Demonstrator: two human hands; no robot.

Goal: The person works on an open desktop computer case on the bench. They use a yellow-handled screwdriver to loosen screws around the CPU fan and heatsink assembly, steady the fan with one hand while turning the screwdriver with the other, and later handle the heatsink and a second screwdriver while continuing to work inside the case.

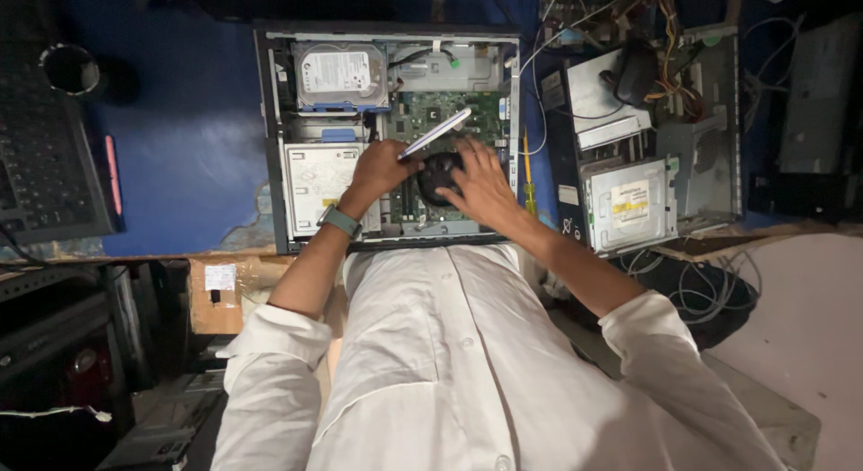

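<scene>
An open desktop computer case [270, 147] lies flat on a blue desk, with a hard drive [342, 74], an optical drive [316, 179] and a green motherboard [440, 107] showing inside. My left hand [382, 165], with a watch on the wrist, is shut on a slim silver tool [436, 132] that slants up to the right over the board. My right hand [481, 183] rests with spread fingers on a black round cooler fan [438, 176] in the case.
A second open case [661, 138] with loose wires stands to the right. A yellow-handled screwdriver [529, 179] lies between the two cases. A black keyboard [40, 156] and a dark cup [72, 68] sit at the left. A cardboard box [225, 296] is under the desk edge.
</scene>
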